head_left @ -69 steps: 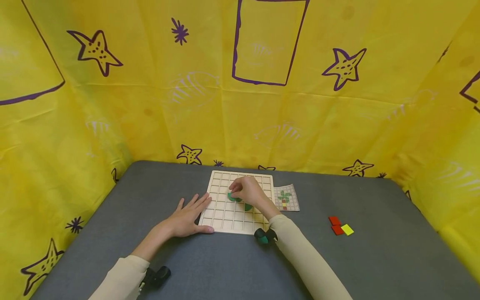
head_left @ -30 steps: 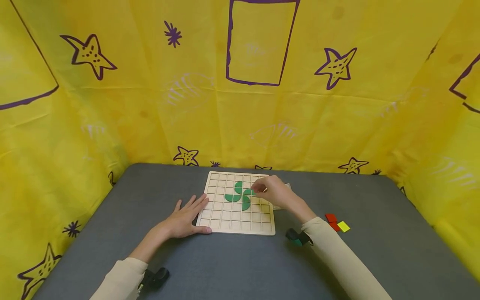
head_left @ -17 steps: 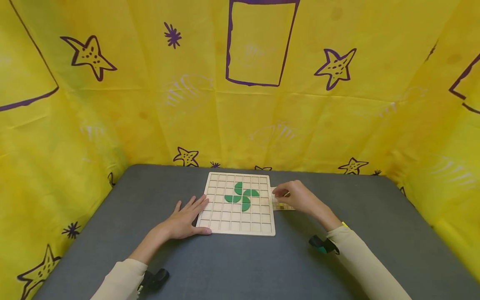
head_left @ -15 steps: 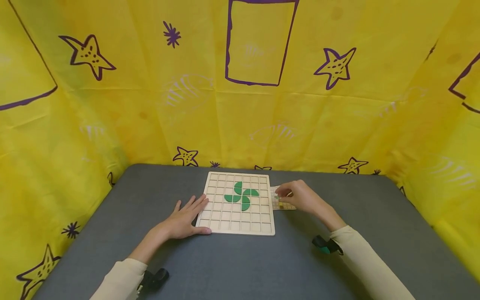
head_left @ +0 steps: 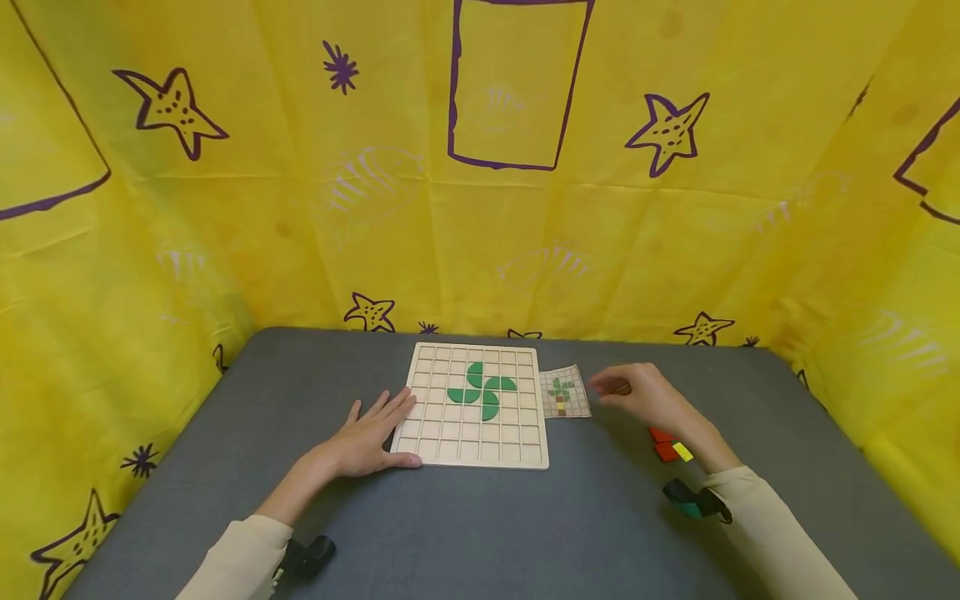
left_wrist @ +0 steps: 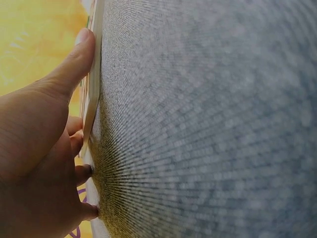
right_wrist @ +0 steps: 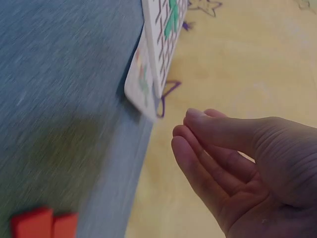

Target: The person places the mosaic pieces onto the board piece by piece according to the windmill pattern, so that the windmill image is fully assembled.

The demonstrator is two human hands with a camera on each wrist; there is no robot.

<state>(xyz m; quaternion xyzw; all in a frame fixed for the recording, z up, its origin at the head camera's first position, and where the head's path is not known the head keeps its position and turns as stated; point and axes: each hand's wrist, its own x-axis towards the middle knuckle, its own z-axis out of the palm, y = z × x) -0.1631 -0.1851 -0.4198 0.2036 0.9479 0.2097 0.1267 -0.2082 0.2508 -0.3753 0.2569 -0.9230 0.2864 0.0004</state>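
A pale wooden grid board (head_left: 442,433) lies on the dark grey table, bearing several green quarter-round tiles (head_left: 491,406) in a pinwheel shape. My left hand (head_left: 367,437) rests spread at the board's left edge, thumb at its near corner; the left wrist view shows the thumb along the board's rim (left_wrist: 95,64). Right of the board is a small pattern card (head_left: 576,403), partly under or against its edge. Just right of the card hovers my right hand (head_left: 645,396), fingers loosely bent and thumb near them. Nothing shows between its fingers in the right wrist view.
Red square tiles (head_left: 666,451) and a yellow tile (head_left: 682,451) lie near my right wrist, partly covered by it. A yellow cloth (head_left: 487,242) with starfish drawings surrounds the table (head_left: 465,533) at the back and sides.
My right hand let go of a green tile on the board, then moved right over the card and past it. The card is uncovered again. The left hand has stayed put.
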